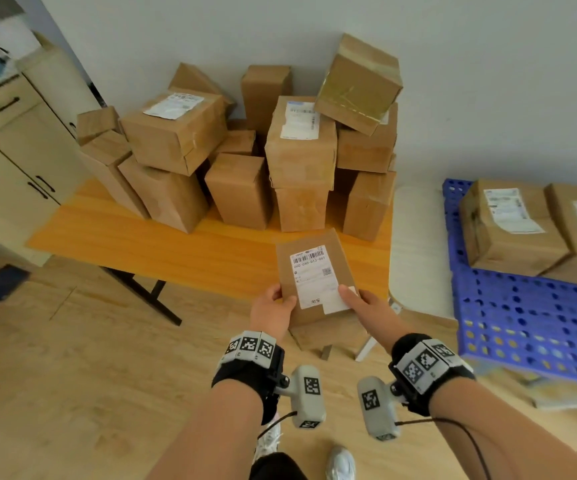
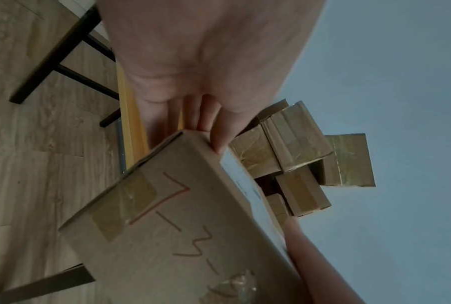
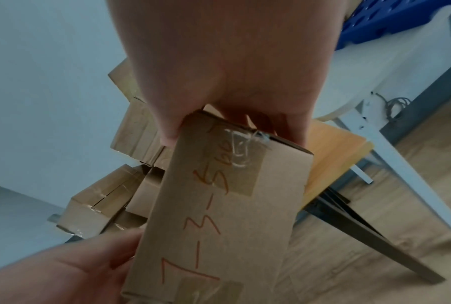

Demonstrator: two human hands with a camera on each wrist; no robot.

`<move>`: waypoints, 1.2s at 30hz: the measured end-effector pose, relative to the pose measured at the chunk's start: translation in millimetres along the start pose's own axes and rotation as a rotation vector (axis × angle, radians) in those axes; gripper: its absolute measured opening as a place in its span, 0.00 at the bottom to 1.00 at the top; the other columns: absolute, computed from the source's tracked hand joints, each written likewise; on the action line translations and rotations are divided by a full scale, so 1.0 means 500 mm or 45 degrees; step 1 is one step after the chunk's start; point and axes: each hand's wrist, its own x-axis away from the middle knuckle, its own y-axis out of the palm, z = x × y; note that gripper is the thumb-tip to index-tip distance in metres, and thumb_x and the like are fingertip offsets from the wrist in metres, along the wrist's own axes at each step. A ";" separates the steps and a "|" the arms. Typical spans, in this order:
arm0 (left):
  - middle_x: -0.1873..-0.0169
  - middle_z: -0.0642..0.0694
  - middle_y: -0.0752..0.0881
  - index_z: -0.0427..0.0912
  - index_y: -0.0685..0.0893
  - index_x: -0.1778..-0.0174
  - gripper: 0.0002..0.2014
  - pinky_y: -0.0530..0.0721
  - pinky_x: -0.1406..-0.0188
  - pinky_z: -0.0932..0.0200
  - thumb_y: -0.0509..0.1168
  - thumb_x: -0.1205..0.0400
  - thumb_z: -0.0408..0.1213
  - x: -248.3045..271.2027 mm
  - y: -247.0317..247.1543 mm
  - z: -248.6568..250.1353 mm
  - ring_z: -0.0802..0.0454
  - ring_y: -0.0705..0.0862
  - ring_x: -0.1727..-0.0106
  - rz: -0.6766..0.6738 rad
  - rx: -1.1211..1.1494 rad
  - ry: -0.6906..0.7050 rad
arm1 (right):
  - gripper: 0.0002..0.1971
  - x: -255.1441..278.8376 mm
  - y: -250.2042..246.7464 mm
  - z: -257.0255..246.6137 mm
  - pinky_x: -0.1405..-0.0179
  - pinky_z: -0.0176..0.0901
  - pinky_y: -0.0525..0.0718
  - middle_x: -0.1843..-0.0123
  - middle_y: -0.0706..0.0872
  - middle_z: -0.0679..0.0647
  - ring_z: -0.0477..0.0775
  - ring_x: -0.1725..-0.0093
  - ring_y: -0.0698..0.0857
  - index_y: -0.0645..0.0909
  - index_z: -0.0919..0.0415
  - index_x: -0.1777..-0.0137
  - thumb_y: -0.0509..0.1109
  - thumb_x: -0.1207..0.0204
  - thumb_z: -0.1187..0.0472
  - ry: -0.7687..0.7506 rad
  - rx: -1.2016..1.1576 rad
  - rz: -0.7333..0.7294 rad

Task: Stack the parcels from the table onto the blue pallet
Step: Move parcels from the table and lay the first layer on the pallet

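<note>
Now both hands, left hand [image 1: 270, 313] and right hand [image 1: 366, 308], pinch the parcel [image 1: 316, 277] between thumb and fingers [image 2: 190, 115] (low centre).

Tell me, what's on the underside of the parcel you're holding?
The held parcel carries red handwritten marks on its underside, roughly "7-3-", and brown tape patches. The last characters are unreadable. Its contents stay hidden.

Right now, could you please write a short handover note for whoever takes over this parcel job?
Left hand and right hand both grip one flat labelled parcel, held above the floor in front of the orange table.
Done: two labelled parcels already lie on the blue pallet, to the right.
Left: set the held parcel on the pallet, then move the pile of cardboard parcels off the table.
</note>
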 end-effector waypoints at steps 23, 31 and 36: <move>0.37 0.49 0.85 0.46 0.77 0.28 0.21 0.84 0.37 0.47 0.68 0.18 0.40 0.004 0.165 0.104 0.50 0.85 0.40 -0.392 0.071 0.186 | 0.32 0.075 -0.153 0.083 0.35 0.53 0.81 0.32 0.81 0.51 0.54 0.36 0.82 0.70 0.57 0.23 0.71 0.22 0.42 0.165 -0.239 0.579; 0.40 0.49 0.87 0.44 0.79 0.28 0.21 0.84 0.37 0.48 0.67 0.17 0.40 0.058 0.330 0.180 0.51 0.86 0.41 -0.616 -0.051 0.344 | 0.23 0.140 -0.299 0.164 0.47 0.53 0.86 0.40 0.86 0.52 0.52 0.46 0.86 0.75 0.55 0.31 0.72 0.22 0.47 0.207 -0.348 0.836; 0.40 0.48 0.87 0.45 0.80 0.29 0.19 0.84 0.37 0.47 0.66 0.17 0.38 0.091 0.438 0.216 0.49 0.86 0.41 -0.656 -0.170 0.426 | 0.27 0.157 -0.400 0.226 0.42 0.57 0.86 0.38 0.85 0.52 0.54 0.45 0.87 0.75 0.55 0.30 0.73 0.25 0.44 0.242 -0.342 0.854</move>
